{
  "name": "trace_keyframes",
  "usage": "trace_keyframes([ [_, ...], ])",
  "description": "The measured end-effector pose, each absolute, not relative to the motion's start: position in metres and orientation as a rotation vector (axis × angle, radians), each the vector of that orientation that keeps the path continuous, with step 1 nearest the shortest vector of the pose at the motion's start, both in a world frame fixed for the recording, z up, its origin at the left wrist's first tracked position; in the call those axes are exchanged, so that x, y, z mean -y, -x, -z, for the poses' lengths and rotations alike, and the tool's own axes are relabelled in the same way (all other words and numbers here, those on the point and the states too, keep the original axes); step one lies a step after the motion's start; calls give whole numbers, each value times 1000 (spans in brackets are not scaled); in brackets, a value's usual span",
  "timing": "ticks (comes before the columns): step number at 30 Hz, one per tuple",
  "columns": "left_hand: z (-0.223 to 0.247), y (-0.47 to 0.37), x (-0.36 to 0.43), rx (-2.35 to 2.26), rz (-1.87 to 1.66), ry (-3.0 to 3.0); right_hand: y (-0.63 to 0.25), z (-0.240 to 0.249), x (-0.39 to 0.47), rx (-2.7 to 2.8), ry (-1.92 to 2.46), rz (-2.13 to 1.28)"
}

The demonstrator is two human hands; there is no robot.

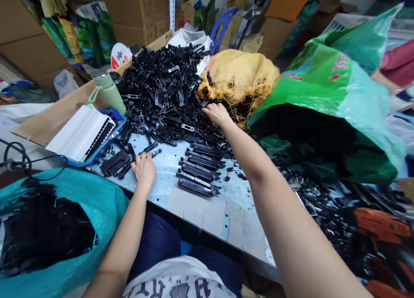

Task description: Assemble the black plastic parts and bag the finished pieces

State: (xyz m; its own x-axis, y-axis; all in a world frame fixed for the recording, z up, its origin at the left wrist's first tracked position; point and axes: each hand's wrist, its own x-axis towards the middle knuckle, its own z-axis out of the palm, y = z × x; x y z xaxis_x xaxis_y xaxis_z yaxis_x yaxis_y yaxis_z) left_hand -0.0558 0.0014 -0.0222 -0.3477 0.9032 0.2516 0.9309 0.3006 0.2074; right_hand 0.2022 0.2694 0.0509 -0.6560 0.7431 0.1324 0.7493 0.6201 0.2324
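My left hand (pixel 144 170) rests on the table's near left with its fingers closed on a small black plastic arm (pixel 156 152). Beside it lie a flat black bracket (pixel 115 162) and other loose black pieces. My right hand (pixel 218 113) reaches to the right edge of a big heap of black slotted plastic parts (pixel 164 91), next to a frayed yellow sack (pixel 242 71). Its fingers are bent together at the heap; what they hold is hidden. Between my hands lies a row of several long black parts with forked ends (pixel 199 186).
A blue basket (pixel 121 127) holding a white box (pixel 80 132) and a green bottle (pixel 110 91) stand left. A teal bag of black parts (pixel 110 199) is at lower left. A green sack (pixel 323 91), loose metal pieces and an orange-black power tool (pixel 381 224) occupy the right. Another person's sleeve (pixel 399 65) shows far right.
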Motion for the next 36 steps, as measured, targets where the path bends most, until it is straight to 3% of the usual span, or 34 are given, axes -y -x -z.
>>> trace_keyframes([
  [4, 23, 52, -8, 2657, 524, 1487, -235, -80, -197, 2305, 1210, 281],
  [7, 23, 46, 1, 2544, 918, 1466, -267, -86, -98, 2112, 982, 24],
  [11, 20, 27, 26, 2215, 1706, 1440, -312, -49, 38, 2266, 838, -393],
  [15, 6, -10, 54, 2220, 2032, 1543, -328, -3, 108, 2554, 1077, -352],
  [19, -10, -52, 77, 2298, 2019, 2201, -296, 14, 109, 2602, 1263, -310],
  [25, -16, -88, 99, 2263, 2048, 2708, -252, -1, 90, 1537, 1319, -1203],
  [27, -19, -90, 100, 2167, 1994, 2718, -251, -5, 89, 1414, 1230, -1322],
  [36, -36, -74, 86, 1658, 1692, 2813, -271, -7, 101, 1794, 1070, -947],
])
